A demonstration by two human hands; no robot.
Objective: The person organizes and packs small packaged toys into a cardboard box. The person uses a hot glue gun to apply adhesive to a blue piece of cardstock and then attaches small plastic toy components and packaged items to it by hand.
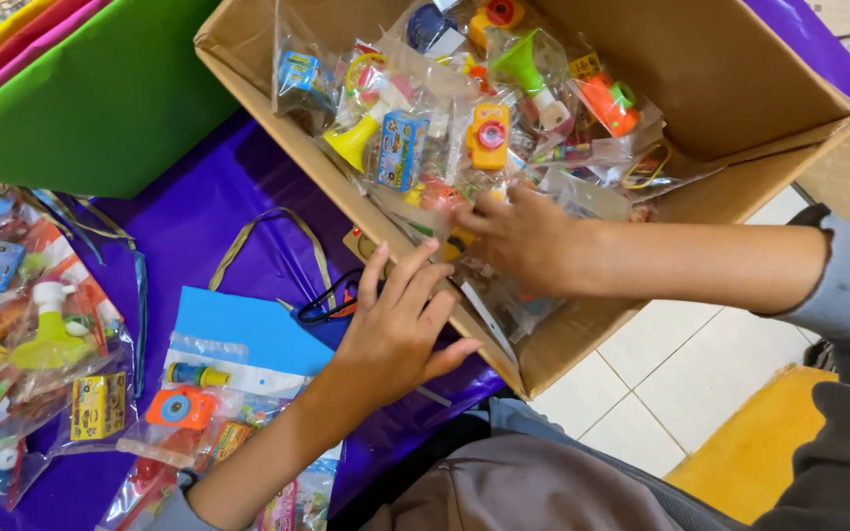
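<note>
1. Cardboard box (720,93): open-topped, set on a purple sheet (199,221); its long axis runs from upper left to lower right.
2. Box contents: clear packets of small plastic toys, among them a yellow horn (354,141), a green horn (521,61), an orange toy camera (490,137) and a blue carton (403,147).
3. Right hand (516,236): reached inside the box and closed loosely over a clear packet (504,305) by the near wall; the exact grip cannot be told.
4. Left hand (395,329): spread open, fingers laid flat against the outside of the near wall.
5. Blue bag (248,329): flat on the sheet beside the left hand, with packets partly over it.
6. Further toy packets (51,334): piled at the left.
</note>
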